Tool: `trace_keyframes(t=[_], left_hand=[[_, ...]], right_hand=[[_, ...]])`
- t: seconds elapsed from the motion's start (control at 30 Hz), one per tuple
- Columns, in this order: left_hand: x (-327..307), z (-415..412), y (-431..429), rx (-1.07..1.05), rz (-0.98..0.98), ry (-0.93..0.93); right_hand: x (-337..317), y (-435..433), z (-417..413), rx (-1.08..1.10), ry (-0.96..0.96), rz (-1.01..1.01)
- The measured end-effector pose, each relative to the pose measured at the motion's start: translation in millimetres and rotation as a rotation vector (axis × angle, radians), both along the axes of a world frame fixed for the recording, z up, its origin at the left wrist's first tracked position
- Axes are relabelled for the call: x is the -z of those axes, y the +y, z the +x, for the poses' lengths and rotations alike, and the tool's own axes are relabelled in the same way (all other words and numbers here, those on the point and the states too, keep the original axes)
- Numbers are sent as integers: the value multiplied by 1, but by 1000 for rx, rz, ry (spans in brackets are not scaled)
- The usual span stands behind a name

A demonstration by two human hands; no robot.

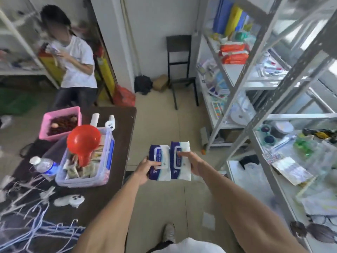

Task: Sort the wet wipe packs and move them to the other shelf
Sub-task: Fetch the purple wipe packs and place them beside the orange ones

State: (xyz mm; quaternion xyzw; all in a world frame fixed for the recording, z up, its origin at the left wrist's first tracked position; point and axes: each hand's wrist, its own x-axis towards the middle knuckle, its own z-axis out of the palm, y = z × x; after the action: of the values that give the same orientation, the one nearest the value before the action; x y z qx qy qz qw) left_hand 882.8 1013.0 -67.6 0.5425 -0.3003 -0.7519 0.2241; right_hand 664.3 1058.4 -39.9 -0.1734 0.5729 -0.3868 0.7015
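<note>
Purple-and-white soft plastic wet wipe pack (159,177) with a white flip lid, and a matching second pack (180,174) touching it on the right. Both carried lids up over the tan floor (155,115), between a dark brown counter (125,128) on the left and grey metal shelving (269,116) on the right.

Left hand (145,168) clasping the first pack's left edge, thumb on top by the lid. Right hand (193,161) clasping the second pack's right edge, one finger laid across its lid. Each grip closed round its own pack.

Likely risks: slick film held only at an edge, so prone to sagging or slipping to the floor; also to clipping a shelving upright when swung right.

Lid print too blurred to read; possibly "80" near each pack's near end.
</note>
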Motion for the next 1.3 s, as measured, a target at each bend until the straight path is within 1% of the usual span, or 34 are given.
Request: trace_keyframes(t=[0.23, 0.43, 0.57, 0.73, 0.93, 1.13, 1.3], left_hand=[[4, -23, -99, -47, 3, 29], [25, -69, -194, -100, -5, -24], [29, -99, -272, -61, -16, -88], [15, -135, -388, -31, -71, -150], [9, -166, -502, -32, -82, -122], [32, -199, -618, 5, -65, -94], [44, -232, -732, 95, -70, -81]], right_hand=[[13, -98, -26, -8, 4, 10], [36, -198, -69, 6, 10, 5], [46, -274, -101, 11, -18, 28], [36, -389, -142, 0, 69, 40], [20, -500, -173, 22, 49, 40], [28, -602, -203, 68, 74, 65], [30, -696, -227, 126, 110, 67]])
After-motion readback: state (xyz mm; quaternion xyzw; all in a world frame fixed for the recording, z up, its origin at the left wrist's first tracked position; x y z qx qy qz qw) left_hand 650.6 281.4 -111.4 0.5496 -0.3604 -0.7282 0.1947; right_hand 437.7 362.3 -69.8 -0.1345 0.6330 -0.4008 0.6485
